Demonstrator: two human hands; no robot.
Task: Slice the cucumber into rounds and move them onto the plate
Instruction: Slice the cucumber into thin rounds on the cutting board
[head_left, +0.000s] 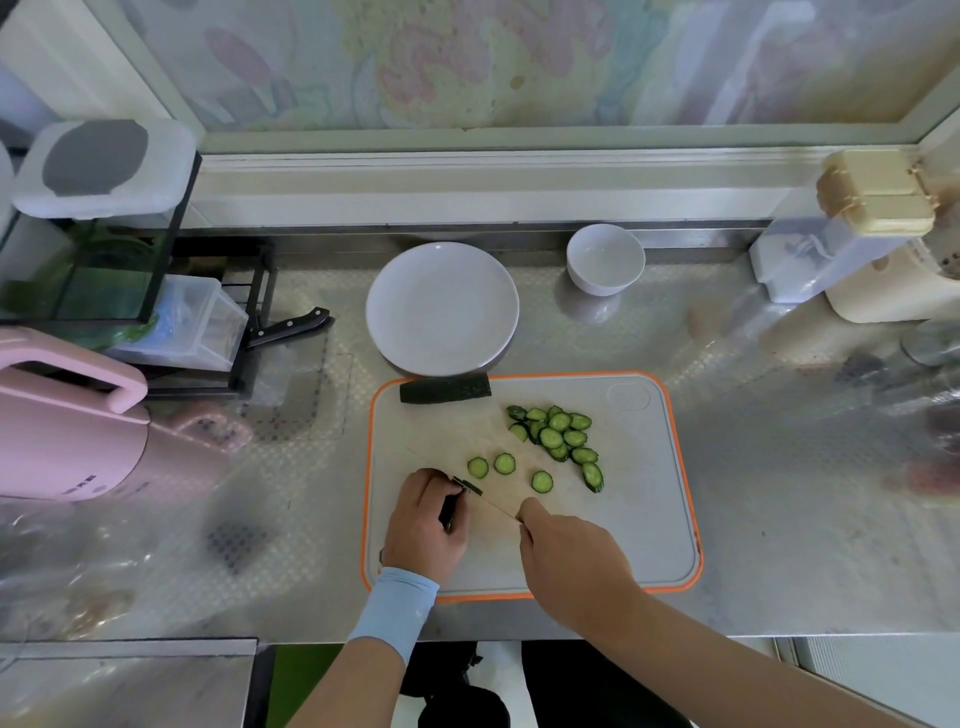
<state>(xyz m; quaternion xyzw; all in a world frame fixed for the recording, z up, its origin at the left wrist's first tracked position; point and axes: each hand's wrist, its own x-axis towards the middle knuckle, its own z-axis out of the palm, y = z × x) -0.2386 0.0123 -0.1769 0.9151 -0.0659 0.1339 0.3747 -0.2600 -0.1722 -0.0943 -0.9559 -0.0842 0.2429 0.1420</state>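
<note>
On the orange-rimmed cutting board (649, 519), my left hand (426, 525) curls round a short cucumber stub (467, 486) whose dark end pokes out past the fingers. My right hand (566, 556) grips a knife; its thin blade (491, 504) runs from the hand to the stub's end. Several cut rounds (558, 436) lie piled on the board's right side, and three loose rounds (504, 463) sit nearer my hands. A second uncut cucumber piece (444, 391) lies along the board's far edge. The white plate (441, 309) stands just beyond the board with nothing on it.
A white bowl (605, 259) stands right of the plate. A black-handled knife (291, 328) sticks out of a rack at the left, beside a pink kettle (67, 426). Cream and clear containers (872, 228) crowd the far right. The steel counter's front edge runs just below the board.
</note>
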